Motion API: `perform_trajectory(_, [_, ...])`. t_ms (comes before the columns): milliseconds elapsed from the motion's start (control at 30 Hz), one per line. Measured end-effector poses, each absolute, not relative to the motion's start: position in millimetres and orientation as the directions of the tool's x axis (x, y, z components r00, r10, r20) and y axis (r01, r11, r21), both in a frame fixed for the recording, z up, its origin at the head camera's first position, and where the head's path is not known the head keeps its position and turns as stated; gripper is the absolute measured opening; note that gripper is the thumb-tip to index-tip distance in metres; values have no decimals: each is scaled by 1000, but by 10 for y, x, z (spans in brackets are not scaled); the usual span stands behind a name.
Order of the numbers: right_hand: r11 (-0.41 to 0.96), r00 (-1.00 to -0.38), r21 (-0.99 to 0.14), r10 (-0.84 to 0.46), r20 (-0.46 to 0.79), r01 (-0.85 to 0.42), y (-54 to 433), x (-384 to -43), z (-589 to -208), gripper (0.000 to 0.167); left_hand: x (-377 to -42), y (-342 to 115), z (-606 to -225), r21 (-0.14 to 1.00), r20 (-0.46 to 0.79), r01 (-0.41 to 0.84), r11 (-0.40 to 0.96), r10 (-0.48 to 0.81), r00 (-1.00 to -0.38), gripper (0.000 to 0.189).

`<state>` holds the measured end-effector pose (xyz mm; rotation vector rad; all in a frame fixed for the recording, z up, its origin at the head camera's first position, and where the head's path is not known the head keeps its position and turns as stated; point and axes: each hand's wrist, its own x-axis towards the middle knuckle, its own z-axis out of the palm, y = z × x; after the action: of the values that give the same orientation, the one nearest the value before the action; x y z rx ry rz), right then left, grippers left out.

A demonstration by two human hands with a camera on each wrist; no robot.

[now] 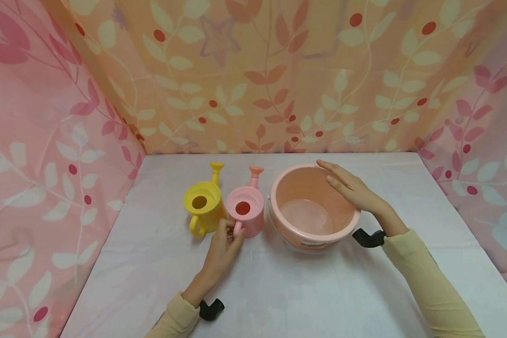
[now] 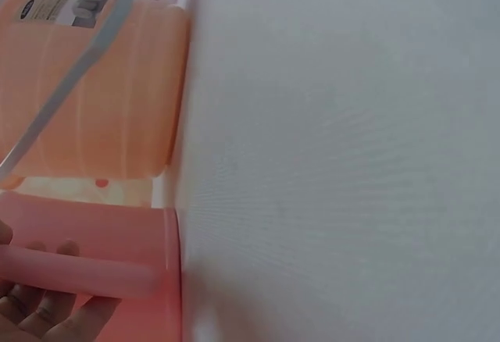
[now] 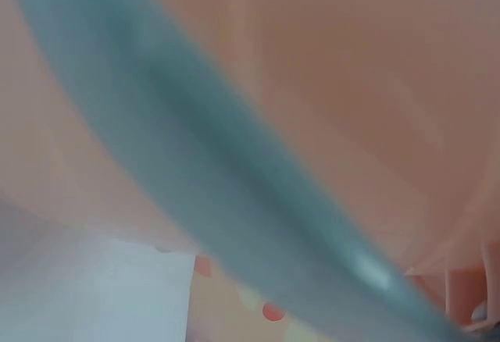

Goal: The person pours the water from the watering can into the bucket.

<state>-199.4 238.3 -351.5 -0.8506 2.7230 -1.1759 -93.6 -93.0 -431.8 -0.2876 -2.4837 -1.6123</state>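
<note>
Currently, the pink watering can, spout toward the worktop's far edge, is gripped by the left hand; the bucket is touched by the straight-fingered right hand.

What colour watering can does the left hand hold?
Pink; the watering can shows best in the head view.

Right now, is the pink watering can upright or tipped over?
Upright: the pink watering can stands base-down on the white tabletop, its round opening facing up, with the left hand holding its handle.
</note>
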Motion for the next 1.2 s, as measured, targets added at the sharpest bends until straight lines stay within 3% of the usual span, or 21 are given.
perform_trajectory(700, [566, -855, -688, -495, 157, -454, 2512, -2145, -3759, 47, -982, -949, -4505, 936, 227, 198, 292, -69, -971, 19])
perform_trajectory(1200, [567, -857, -690, -491, 155, -450, 2517, -2149, -3758, 47, -1125, -969, -4556, 943, 281, 258, 210, -87, -956, 23])
